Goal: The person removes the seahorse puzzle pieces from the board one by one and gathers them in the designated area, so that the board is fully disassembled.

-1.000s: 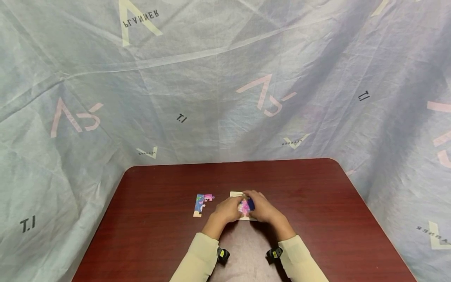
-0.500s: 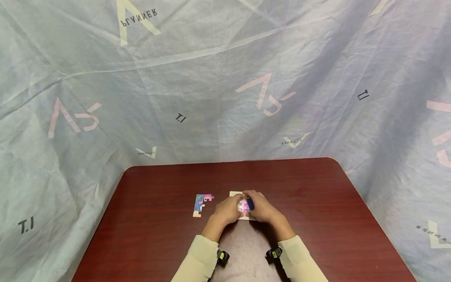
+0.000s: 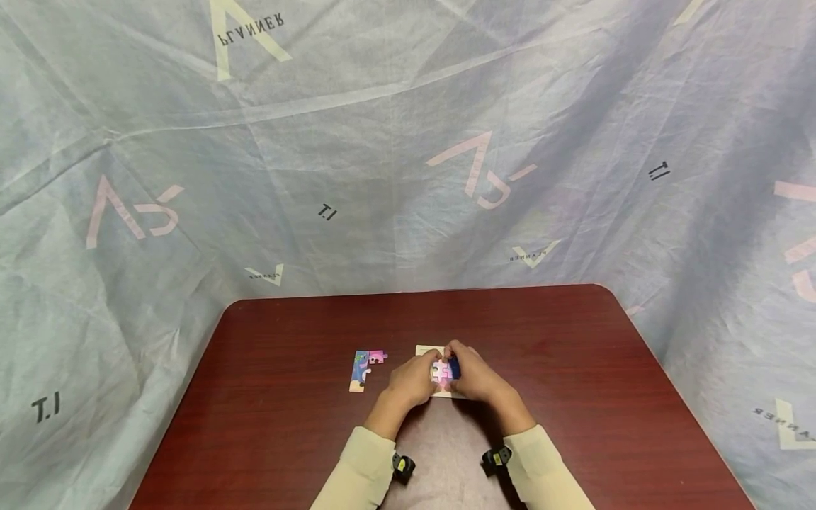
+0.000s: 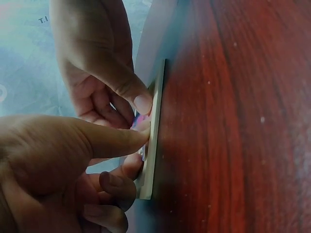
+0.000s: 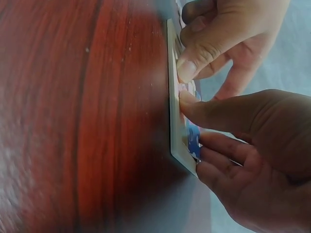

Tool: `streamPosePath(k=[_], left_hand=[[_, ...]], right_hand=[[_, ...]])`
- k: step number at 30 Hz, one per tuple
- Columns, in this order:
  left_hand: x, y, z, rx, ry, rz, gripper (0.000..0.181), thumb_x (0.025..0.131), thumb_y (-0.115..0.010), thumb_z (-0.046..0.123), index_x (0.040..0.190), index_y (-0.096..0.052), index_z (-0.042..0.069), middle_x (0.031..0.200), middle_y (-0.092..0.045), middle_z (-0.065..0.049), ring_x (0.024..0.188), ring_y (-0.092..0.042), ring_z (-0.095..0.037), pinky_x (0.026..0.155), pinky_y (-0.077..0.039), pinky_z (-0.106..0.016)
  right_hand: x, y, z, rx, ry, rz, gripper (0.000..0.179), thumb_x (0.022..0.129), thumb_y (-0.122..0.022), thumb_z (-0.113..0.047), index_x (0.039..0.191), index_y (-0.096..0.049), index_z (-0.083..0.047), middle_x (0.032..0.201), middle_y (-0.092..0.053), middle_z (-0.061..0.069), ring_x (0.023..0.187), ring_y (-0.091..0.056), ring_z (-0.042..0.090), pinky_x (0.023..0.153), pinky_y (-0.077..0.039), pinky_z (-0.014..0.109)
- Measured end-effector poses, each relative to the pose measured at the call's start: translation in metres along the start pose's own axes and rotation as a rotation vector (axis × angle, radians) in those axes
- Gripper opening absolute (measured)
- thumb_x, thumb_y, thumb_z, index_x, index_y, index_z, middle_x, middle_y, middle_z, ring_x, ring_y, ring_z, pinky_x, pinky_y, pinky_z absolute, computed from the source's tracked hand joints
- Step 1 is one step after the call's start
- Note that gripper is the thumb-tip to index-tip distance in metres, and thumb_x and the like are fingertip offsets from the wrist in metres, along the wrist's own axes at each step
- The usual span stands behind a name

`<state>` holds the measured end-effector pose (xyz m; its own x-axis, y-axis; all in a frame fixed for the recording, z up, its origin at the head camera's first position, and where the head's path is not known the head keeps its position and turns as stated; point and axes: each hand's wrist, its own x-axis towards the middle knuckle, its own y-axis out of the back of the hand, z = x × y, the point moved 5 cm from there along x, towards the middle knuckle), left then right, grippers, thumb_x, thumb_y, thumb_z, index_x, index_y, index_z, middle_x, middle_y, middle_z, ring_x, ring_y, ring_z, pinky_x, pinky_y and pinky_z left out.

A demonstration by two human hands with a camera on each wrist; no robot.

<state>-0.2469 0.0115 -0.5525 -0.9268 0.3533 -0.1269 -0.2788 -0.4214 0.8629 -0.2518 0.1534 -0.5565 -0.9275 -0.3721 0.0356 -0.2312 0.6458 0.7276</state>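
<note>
A pale puzzle board [image 3: 426,350] lies on the table under both hands. Joined pink jigsaw pieces [image 3: 440,370] show between the thumbs, with a dark blue piece [image 3: 455,368] at their right. My left hand [image 3: 411,381] pinches the joined pieces from the left, its thumb low by the board's near rim. From the right my right hand [image 3: 477,375] pinches them, thumb close beside the left thumb. In the right wrist view, my right fingers [image 5: 221,162] curl at the blue printed part [image 5: 193,141]. Palms and fingers hide much of the board.
Left of the board lie several loose jigsaw pieces, among them a blue strip [image 3: 358,372] and a pink piece [image 3: 377,357]. They rest on the dark red wooden table [image 3: 287,425]. A grey printed cloth [image 3: 382,177] hangs behind and around it.
Both hands stay over the board. The pink pieces between the thumbs show more plainly with their seams, and the right hand's fingertips have shifted slightly to the right and away.
</note>
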Motion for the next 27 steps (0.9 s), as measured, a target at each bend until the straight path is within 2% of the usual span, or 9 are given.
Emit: streamPosePath(k=[3,6,10,17,21,27], left_hand=[[0.0002,0.0005,0.0003,-0.001,-0.001,-0.002,0.055,0.088,-0.082,0.012,0.139,-0.061,0.017,0.128,-0.075,-0.008,0.108,-0.073,-0.027,0.078,-0.059,-0.049],[0.0003,0.0001,-0.0001,0.000,0.000,-0.002,0.054,0.088,-0.082,0.012,0.138,-0.062,0.018,0.127,-0.076,-0.007,0.107,-0.074,-0.027,0.077,-0.059,-0.049],[0.0008,-0.0011,-0.0009,0.006,-0.001,-0.002,0.053,0.089,-0.082,0.013,0.138,-0.062,0.019,0.124,-0.077,-0.007,0.105,-0.074,-0.026,0.077,-0.059,-0.049],[-0.0004,-0.0018,-0.0013,-0.001,0.003,-0.011,0.053,0.090,-0.083,0.016,0.139,-0.061,0.019,0.129,-0.076,-0.006,0.110,-0.074,-0.027,0.081,-0.059,-0.051],[-0.0006,-0.0022,-0.0009,-0.001,0.003,-0.015,0.053,0.090,-0.083,0.016,0.139,-0.062,0.019,0.125,-0.077,-0.006,0.109,-0.074,-0.027,0.080,-0.059,-0.050],[-0.0007,-0.0023,-0.0010,-0.003,0.000,-0.011,0.054,0.089,-0.084,0.017,0.138,-0.061,0.019,0.126,-0.077,-0.006,0.109,-0.074,-0.028,0.079,-0.059,-0.051]], right_hand=[[0.0006,0.0016,0.0012,0.006,0.027,-0.006,0.046,0.068,-0.086,0.011,0.100,-0.054,0.001,0.102,-0.063,0.019,0.098,-0.058,0.031,0.086,-0.046,0.037],[0.0009,0.0031,0.0006,-0.034,0.070,-0.005,0.040,0.068,-0.088,0.007,0.090,-0.056,0.000,0.112,-0.070,0.021,0.107,-0.065,0.036,0.094,-0.052,0.042],[0.0006,0.0051,-0.0014,-0.072,0.108,-0.005,0.032,0.069,-0.090,0.003,0.081,-0.060,-0.001,0.132,-0.071,0.026,0.127,-0.065,0.044,0.104,-0.053,0.051],[0.0004,0.0072,-0.0015,-0.117,0.089,-0.023,0.028,0.071,-0.091,-0.001,0.083,-0.066,-0.005,0.135,-0.070,0.024,0.127,-0.066,0.042,0.093,-0.052,0.040],[0.0004,0.0063,-0.0006,-0.129,0.080,-0.031,0.027,0.072,-0.090,-0.003,0.086,-0.067,-0.005,0.136,-0.070,0.024,0.125,-0.067,0.040,0.088,-0.051,0.037],[0.0008,0.0057,0.0005,-0.146,0.099,-0.020,0.026,0.071,-0.091,-0.003,0.085,-0.069,-0.005,0.134,-0.071,0.025,0.120,-0.070,0.039,0.083,-0.052,0.032]])
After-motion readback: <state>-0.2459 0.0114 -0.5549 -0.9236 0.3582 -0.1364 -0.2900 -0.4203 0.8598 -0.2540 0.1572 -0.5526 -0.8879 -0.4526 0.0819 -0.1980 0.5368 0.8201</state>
